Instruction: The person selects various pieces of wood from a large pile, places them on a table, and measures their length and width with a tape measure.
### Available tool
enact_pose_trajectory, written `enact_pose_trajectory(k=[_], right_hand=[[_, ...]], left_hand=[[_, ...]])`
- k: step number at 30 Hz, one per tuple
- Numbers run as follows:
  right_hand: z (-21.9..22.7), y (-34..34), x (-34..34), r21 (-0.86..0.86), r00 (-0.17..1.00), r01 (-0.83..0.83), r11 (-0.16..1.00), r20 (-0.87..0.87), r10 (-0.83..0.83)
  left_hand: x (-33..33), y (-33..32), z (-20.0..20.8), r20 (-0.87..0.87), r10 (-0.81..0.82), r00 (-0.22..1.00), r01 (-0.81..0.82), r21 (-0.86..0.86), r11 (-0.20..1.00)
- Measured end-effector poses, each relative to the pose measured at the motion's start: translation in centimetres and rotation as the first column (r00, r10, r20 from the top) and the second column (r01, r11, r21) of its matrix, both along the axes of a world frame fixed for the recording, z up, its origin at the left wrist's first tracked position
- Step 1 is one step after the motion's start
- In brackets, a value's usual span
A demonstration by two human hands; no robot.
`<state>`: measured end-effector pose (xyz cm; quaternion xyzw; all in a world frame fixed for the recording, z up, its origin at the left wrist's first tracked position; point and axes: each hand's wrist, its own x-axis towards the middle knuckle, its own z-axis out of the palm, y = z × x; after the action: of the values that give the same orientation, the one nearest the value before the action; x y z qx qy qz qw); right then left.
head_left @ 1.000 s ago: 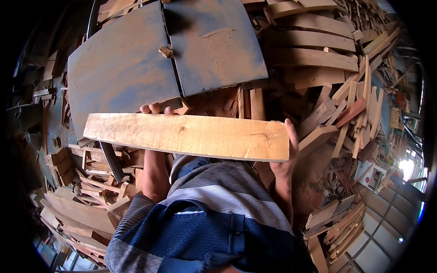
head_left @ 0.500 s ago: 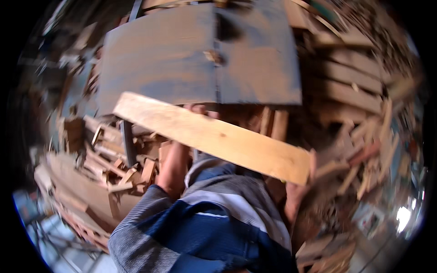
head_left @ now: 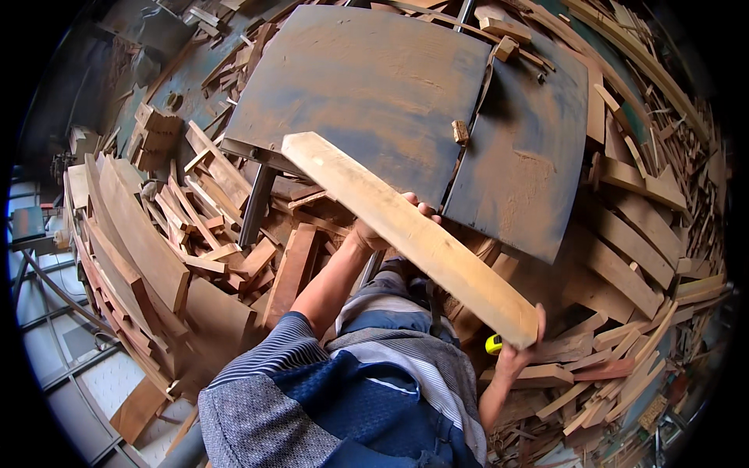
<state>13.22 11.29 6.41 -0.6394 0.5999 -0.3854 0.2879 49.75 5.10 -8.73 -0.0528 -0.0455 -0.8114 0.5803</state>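
A long pale wooden plank (head_left: 406, 234) slants across in front of me, from upper left to lower right. My left hand (head_left: 368, 234) is closed around it near the middle, with fingertips showing over the far edge. At the lower right end my right hand (head_left: 516, 355) grips the plank, fingers wrapped along the end. A yellow tape measure (head_left: 493, 344) shows right beside the right hand; whether that hand also holds it I cannot tell. The plank's far left end overlaps the near edge of a dusty metal machine table (head_left: 359, 70) in the view.
A narrow slot splits the table, with a small wood block (head_left: 460, 132) beside it. Stacked boards (head_left: 140, 234) and offcuts (head_left: 207, 214) lie on the left. More boards (head_left: 624, 253) and a heap of strips (head_left: 632, 382) are on the right.
The plank now slants more steeply, its right end lower, still in both hands. The view has turned, so the table appears farther right and tilted. The tape measure has come into sight.
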Motion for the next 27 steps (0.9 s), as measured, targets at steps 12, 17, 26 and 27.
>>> enact_pose_trajectory(k=[12, 17, 26, 27], right_hand=[[-10.8, -13.9, 4.8, 0.72, 0.869, -0.01, 0.694, 0.35, -0.35], [-18.2, -16.7, 2.0, 0.72, 0.905, -0.009, 0.694, 0.301, -0.3], [-17.8, -17.2, 4.5, 0.691, 0.944, 0.083, 0.718, 0.176, -0.279], [-17.5, -17.1, 4.9, 0.674, 0.95, 0.095, 0.733, 0.158, -0.269]], left_hand=[[6.0, -0.7, 1.5, 0.885, -0.447, 0.129, -0.165, 0.464, 0.871], [6.6, -2.3, 2.8, 0.767, 0.066, -0.638, -0.093, -0.162, 0.982], [9.6, -7.3, 1.8, 0.245, 0.539, -0.806, 0.555, -0.003, 0.832], [9.7, -7.1, 0.7, 0.215, 0.554, -0.804, 0.55, -0.082, 0.831]])
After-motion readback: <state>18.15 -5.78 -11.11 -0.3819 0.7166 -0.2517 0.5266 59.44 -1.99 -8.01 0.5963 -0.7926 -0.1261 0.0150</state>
